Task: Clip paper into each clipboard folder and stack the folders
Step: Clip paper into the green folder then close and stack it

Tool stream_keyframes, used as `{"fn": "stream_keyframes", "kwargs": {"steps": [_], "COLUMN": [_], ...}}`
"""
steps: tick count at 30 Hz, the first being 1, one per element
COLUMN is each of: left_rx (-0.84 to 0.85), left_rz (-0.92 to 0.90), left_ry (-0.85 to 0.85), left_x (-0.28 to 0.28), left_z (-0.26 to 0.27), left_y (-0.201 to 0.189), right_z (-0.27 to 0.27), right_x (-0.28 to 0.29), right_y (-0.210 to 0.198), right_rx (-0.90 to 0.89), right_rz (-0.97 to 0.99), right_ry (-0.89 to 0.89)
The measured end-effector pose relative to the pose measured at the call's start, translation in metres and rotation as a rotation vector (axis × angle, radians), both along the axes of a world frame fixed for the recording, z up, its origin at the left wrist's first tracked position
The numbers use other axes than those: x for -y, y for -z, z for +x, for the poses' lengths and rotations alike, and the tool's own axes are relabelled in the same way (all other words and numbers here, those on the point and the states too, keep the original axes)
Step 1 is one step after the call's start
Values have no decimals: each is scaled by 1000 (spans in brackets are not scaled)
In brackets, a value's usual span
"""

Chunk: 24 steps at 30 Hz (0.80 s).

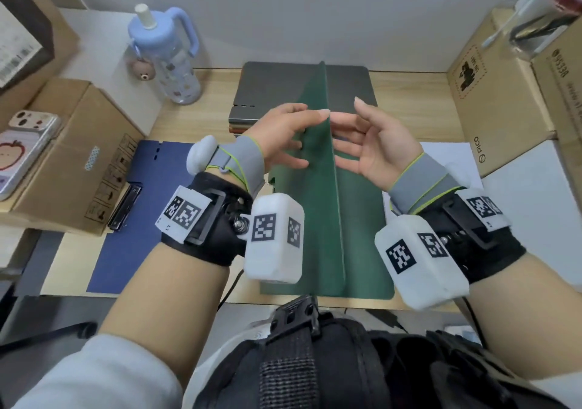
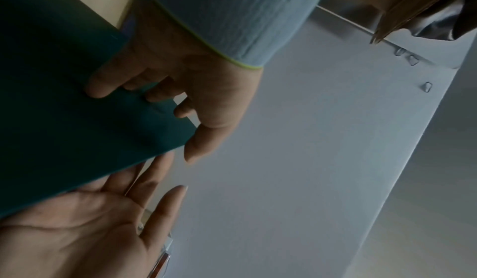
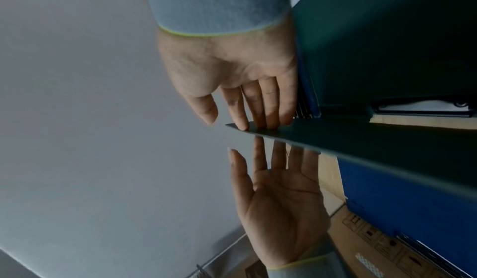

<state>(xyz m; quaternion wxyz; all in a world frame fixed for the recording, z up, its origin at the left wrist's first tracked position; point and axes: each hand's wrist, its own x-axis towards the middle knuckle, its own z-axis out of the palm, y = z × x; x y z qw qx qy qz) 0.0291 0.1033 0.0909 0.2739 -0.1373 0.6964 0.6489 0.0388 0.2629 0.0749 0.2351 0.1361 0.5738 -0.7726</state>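
Note:
A green clipboard folder (image 1: pixel 365 251) lies open in the middle of the desk, its cover (image 1: pixel 318 156) standing nearly upright. My left hand (image 1: pixel 293 134) touches the cover's left face with straight fingers, thumb at its top edge. My right hand (image 1: pixel 368 144) is palm-open on the right side, its fingertips against the cover. The right wrist view shows my left hand (image 3: pixel 232 74) on the cover edge (image 3: pixel 361 139) and my right palm (image 3: pixel 281 196) below it. A blue folder (image 1: pixel 126 219) with a black clip (image 1: pixel 124 207) lies to the left. Grey closed folders (image 1: pixel 271 90) are stacked behind.
White paper (image 1: pixel 450 156) lies right of the green folder. A cardboard box (image 1: pixel 72 156) with phones (image 1: pixel 22 153) on it stands at the left, beside a blue water bottle (image 1: pixel 170 56). More boxes (image 1: pixel 491 100) line the right side.

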Motion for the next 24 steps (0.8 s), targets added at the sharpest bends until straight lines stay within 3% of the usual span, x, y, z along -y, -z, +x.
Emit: {"fn": "stream_keyframes", "kwargs": {"steps": [13,16,19,24], "left_rx": [-92,-118,-123,-72], "left_rz": [-155,-228,-278,-370], "left_ry": [75,96,106,1], "left_x": [49,74,102,150], "left_z": [-8,-15,-20,-23], "left_y": [-16,-20,-17,1], "right_z": [-11,-13,-12,-12], "right_x": [44,54,56,50], "right_y": [12,34,62,108], "right_rx": [-41,-19,-36,-96], "right_rz": [-40,137,448,866], "right_ry": [-177,-218,-292,-477]}}
